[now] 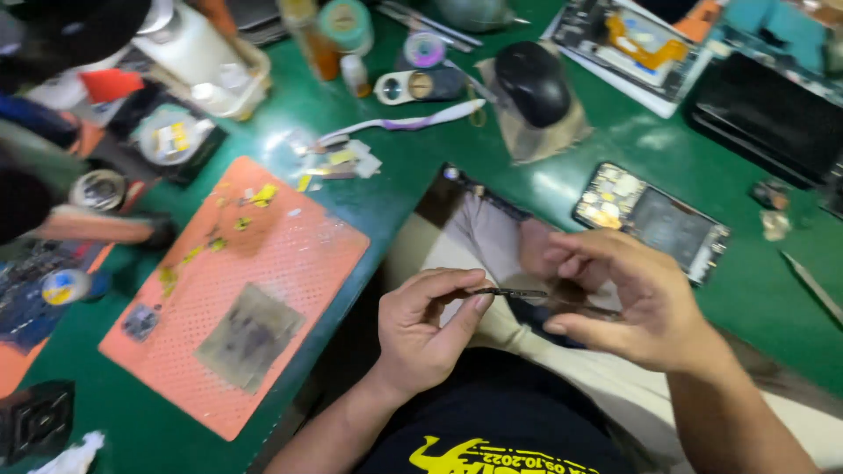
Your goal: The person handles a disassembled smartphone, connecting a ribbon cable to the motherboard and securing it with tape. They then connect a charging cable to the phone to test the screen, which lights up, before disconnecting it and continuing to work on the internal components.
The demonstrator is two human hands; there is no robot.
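My left hand (423,322) pinches one end of a thin dark strip-like part (512,292) between thumb and fingers, held over my lap below the table edge. My right hand (625,297) is curled around the strip's other end, fingers bent toward it. An opened phone (652,219) with its inner board showing lies on the green table (702,149) just beyond my right hand.
An orange perforated mat (263,290) with a grey square plate (249,335) lies left. A black mouse (532,82), bottles, tape rolls, a white-handled tool (413,121) and another opened device (634,44) crowd the far side. A dark tray (773,114) sits at right.
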